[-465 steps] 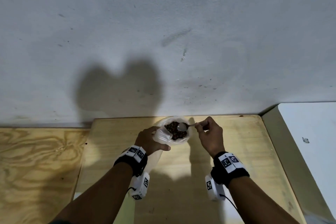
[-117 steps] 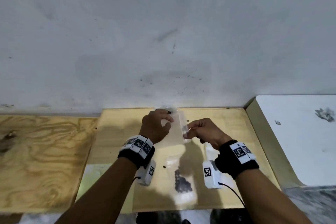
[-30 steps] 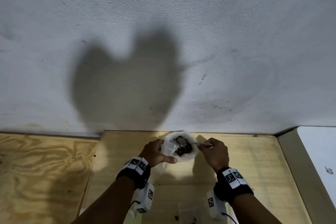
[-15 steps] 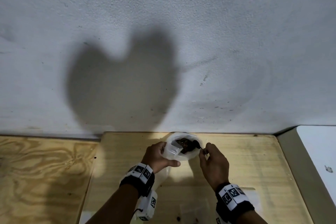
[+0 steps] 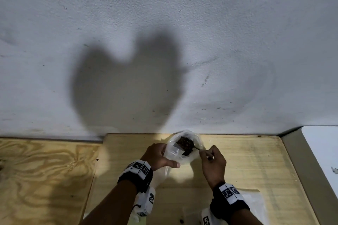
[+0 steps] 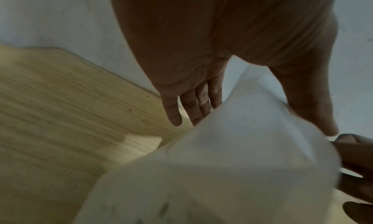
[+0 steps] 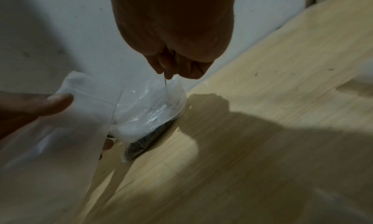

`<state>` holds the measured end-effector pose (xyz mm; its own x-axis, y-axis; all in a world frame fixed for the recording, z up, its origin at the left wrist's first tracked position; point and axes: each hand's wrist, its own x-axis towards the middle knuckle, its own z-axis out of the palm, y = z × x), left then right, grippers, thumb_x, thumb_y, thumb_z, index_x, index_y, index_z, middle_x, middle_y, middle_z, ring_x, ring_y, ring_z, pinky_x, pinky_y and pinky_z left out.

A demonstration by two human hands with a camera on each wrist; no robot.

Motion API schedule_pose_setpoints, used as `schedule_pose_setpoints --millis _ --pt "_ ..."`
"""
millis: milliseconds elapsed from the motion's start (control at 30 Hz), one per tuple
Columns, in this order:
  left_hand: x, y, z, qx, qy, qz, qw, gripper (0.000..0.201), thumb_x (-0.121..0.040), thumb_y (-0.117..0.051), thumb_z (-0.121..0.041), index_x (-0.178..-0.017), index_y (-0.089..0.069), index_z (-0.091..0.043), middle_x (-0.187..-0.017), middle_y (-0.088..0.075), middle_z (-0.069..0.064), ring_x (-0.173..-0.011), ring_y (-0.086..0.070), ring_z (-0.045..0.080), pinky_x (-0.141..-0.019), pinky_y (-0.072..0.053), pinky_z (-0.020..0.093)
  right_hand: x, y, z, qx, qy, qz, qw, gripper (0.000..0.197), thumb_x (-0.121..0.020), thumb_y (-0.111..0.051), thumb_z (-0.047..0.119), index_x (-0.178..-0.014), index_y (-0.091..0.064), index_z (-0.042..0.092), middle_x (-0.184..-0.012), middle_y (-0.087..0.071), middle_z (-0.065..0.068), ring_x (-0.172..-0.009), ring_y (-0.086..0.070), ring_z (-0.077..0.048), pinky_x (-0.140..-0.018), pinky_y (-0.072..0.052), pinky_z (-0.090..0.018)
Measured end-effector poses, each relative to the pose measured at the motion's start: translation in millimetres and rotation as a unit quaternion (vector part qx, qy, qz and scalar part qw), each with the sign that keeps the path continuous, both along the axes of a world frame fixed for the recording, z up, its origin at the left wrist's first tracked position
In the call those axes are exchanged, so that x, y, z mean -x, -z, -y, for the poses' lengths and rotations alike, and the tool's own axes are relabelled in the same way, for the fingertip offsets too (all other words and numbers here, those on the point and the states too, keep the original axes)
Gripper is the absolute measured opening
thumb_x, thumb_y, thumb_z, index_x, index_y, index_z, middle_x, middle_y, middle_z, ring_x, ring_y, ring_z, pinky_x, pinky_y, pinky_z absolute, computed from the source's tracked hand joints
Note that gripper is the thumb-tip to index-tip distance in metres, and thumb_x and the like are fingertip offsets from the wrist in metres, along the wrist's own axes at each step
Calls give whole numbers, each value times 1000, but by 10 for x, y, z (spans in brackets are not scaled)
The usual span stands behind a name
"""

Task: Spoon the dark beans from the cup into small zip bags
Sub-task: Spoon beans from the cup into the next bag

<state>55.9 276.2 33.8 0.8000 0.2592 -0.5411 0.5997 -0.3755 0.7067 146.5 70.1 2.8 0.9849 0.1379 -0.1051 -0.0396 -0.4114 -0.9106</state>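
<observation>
A crumpled clear plastic cup [image 5: 196, 140] of dark beans [image 5: 185, 144] stands at the back of the light wooden board [image 5: 247, 160], against the wall. My right hand [image 5: 204, 152] pinches the thin handle of a spoon [image 5: 196, 148] whose bowl is down among the beans; the right wrist view shows the handle [image 7: 165, 83] running from my fingertips into the plastic. My left hand [image 5: 168, 155] holds a small clear zip bag [image 5: 173, 151] beside the cup's left rim, thumb in front and fingers behind. The zip bag [image 6: 232, 147] fills the left wrist view.
A grey wall [image 5: 164, 42] rises right behind the board. Darker plywood [image 5: 45, 179] lies to the left, a white-topped surface [image 5: 321, 151] to the right. More clear zip bags [image 5: 254, 204] lie flat on the board near my right wrist.
Over the last second my right hand dropped and tipped the spoon from level above the cup down into the beans. My left hand kept the zip bag by the rim.
</observation>
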Motion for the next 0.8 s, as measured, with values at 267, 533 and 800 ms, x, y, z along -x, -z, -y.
schedule_pose_setpoints --millis 267,533,800 --pt "-42 22 -37 -36 15 -22 999 86 -37 -83 -69 -111 -62 -28 -105 -67 -13 -96 -63 7 -87 -55 33 -61 90 -127 -19 -22 -119 992 48 -79 -72 3 -57 -34 22 -53 -37 12 -56 -35 -11 -61 -34 -32" --pt "10 57 -47 -41 18 -22 999 108 -41 -90 -53 -138 -47 -27 -129 -59 -9 -115 -56 11 -93 -48 26 -143 -1 -61 -104 24 -275 955 43 -77 -76 0 -63 -39 16 -53 -33 -5 -45 -26 -14 -44 -22 -24" --pt "-9 61 -84 -49 4 -10 999 101 -50 -94 -35 -139 -46 -28 -132 -57 -4 -118 -54 15 -90 -44 25 -344 -237 247 -126 24 -259 957 28 -77 -75 -2 -72 -49 8 -53 -35 -4 -42 -25 -13 -41 -21 -23"
